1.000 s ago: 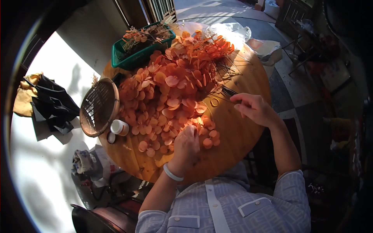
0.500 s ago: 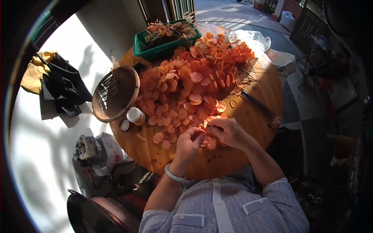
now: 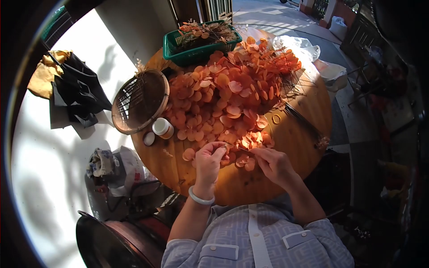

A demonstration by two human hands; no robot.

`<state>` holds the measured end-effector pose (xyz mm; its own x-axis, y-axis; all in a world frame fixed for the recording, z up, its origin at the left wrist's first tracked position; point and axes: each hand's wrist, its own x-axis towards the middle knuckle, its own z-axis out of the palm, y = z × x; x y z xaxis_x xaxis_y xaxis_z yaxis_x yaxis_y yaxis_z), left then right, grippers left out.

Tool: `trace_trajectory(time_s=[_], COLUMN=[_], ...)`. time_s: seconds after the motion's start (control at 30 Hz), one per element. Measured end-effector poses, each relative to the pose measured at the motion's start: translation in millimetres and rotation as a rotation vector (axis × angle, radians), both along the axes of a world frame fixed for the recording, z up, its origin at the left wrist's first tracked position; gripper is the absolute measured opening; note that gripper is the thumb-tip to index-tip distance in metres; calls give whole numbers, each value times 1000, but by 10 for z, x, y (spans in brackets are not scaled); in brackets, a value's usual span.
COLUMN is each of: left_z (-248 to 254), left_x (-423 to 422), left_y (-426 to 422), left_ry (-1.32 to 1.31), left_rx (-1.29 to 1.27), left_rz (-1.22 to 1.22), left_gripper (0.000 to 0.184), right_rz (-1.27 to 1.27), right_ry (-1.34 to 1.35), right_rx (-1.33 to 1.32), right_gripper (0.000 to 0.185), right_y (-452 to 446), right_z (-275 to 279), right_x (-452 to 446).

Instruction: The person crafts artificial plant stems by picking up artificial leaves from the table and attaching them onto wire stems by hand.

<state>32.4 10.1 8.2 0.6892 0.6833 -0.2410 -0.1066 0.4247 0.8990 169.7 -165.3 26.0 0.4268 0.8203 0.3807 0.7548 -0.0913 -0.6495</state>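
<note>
right hand (image 3: 273, 165) parted from left hand (image 3: 209, 161); green basket (image 3: 196, 55) holds sprigs (image 3: 206, 31).

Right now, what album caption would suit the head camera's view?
Left hand and right hand at the near edge of heaped orange leaves on a wooden table.

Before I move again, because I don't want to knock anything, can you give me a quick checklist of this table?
1. Left hand, secure hold: cannot tell; detail too small.
2. Right hand, secure hold: cannot tell; same reason.
3. Thin yellow ring apart from both hands: ok.
4. Small white jar apart from both hands: ok.
5. Round brown woven tray wholly within the wooden tabletop: not ok; it juts past the edge.
6. Green plastic basket apart from both hands: ok.
</note>
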Motion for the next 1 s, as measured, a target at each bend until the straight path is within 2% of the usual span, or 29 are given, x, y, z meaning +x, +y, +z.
trace_trajectory(time_s=[0.27, 0.67, 0.87, 1.0], left_z=[-34, -29, 72, 55], left_x=[-14, -3, -39, -11], left_y=[-8, -112, -74, -89], left_ry=[-13, 57, 270, 236], left_rx=[71, 337, 1553, 1508], left_rz=[33, 107, 205, 210], left_gripper=[10, 10, 11, 13], right_rz=[-15, -29, -29, 12], right_ry=[-68, -60, -82, -58], right_rx=[-15, -73, -125, -110], right_gripper=[21, 20, 20, 17], right_y=[-6, -27, -28, -9], right_z=[-48, 26, 124, 54], right_x=[-36, -160, -146, -114])
